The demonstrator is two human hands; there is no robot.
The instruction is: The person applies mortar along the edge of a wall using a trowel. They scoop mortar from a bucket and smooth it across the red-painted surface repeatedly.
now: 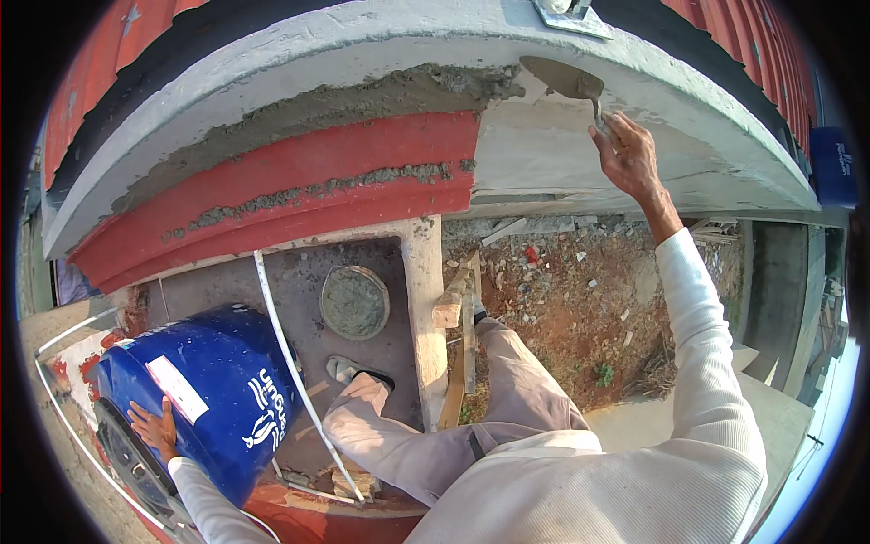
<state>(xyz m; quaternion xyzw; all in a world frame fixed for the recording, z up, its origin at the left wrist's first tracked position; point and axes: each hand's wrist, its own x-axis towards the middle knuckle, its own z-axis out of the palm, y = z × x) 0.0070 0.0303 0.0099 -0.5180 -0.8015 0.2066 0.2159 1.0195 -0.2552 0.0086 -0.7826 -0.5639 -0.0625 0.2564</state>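
My right hand (625, 154) grips the handle of a steel trowel (557, 77), whose blade lies against the underside of a white curved ledge (227, 50) beside a band of grey wet mortar (381, 91). Below that band is a red-painted beam (299, 154) with a rough line of mortar along it. My left hand (159, 426), fingers apart, rests on a large blue plastic tank (222, 363) at the lower left, near its dark round lid (113, 435).
A bucket of mortar (353, 299) stands below beside a white pipe (281, 335). My feet are on either side of a low wall (421, 326) and timber pieces (447, 308), above rubble-strewn soil (580, 317). Red corrugated sheeting (743, 45) and another blue tank (834, 168) border the ledge.
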